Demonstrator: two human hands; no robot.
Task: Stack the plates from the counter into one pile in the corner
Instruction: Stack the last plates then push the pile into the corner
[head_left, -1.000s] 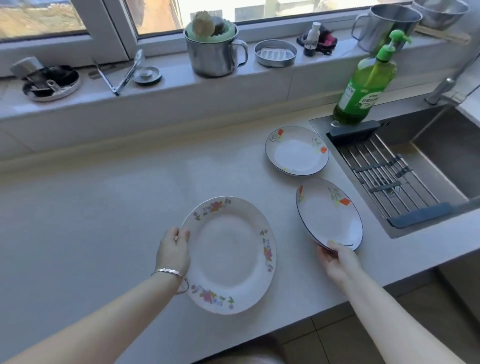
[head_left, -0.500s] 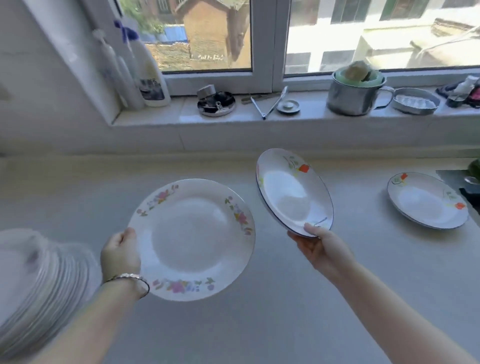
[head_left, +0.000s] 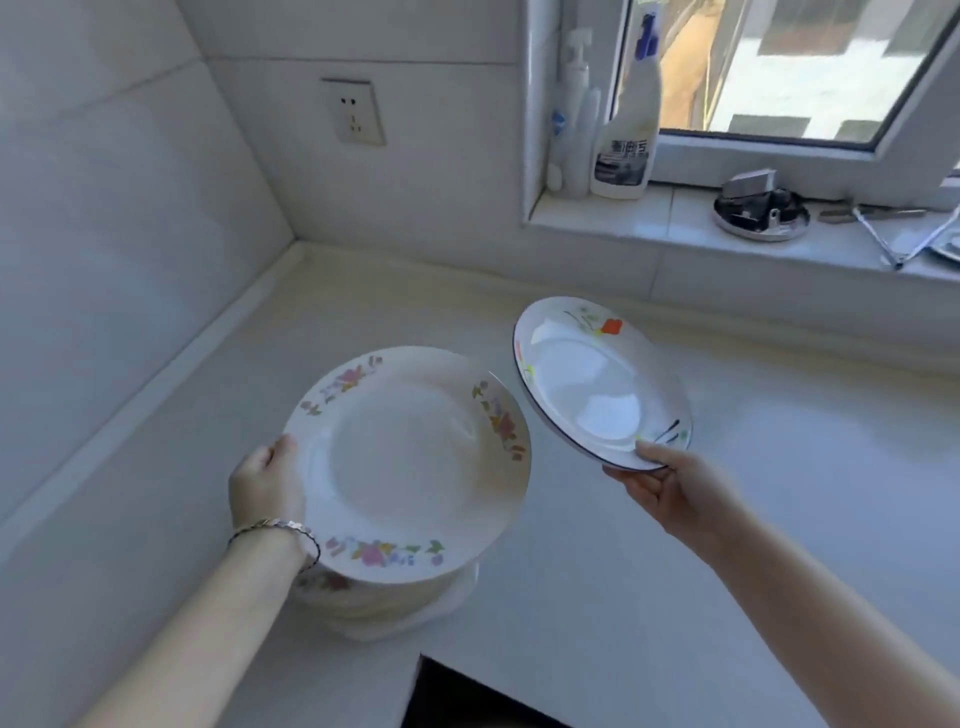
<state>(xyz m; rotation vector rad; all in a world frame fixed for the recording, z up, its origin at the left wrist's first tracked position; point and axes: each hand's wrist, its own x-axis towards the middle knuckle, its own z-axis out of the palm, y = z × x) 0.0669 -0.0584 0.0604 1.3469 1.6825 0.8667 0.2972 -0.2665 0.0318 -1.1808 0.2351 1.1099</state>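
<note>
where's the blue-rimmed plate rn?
Head view, right of centre: the blue-rimmed plate is tilted in the air, held by the right hand, beside the floral plate over the pile.

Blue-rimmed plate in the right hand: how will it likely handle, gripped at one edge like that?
The blue-rimmed plate looks rigid and glazed, so probably slippery and breakable. The right hand pinches only its near rim while it tilts, so the grip may slip. It looks smaller than the floral plate, so likely lighter.
</note>
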